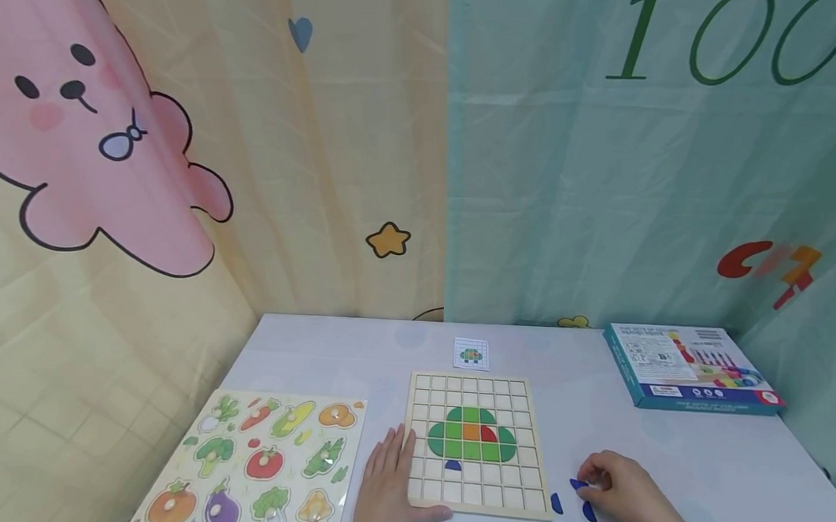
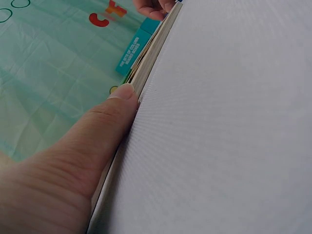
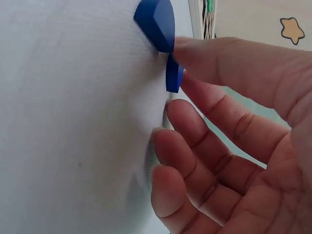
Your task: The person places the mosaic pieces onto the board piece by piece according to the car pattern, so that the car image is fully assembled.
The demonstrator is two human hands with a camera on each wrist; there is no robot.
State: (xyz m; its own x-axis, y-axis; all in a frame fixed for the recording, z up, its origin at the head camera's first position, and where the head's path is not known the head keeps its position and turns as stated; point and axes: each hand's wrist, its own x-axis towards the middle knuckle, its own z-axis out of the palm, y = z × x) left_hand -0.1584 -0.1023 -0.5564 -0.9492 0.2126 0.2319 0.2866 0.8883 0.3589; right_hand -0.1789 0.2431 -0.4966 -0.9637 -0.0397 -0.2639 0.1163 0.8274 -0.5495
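Observation:
A wooden grid board [image 1: 537, 488] holds green, orange and red tiles in a car-like shape, with one blue half-circle tile [image 1: 453, 465] under it. My left hand [image 1: 388, 484] lies with straight fingers along the board's left edge, its thumb [image 2: 114, 109] against the near edge. To the right of the board, my right hand [image 1: 619, 488] pinches a blue half-circle tile [image 3: 174, 74] between thumb and index finger, low over the table. A second blue half-circle tile [image 1: 589, 512] lies just below those fingertips. Another blue tile [image 1: 557, 502] lies beside the board's near right corner.
Behind the board lies a small picture card [image 1: 471, 354] showing a similar tile pattern. A vegetable picture sheet [image 1: 289, 428] is at the left. A flat teal box [image 1: 692, 370] sits at the back right. Printed curtains [image 1: 367, 148] hang behind the table.

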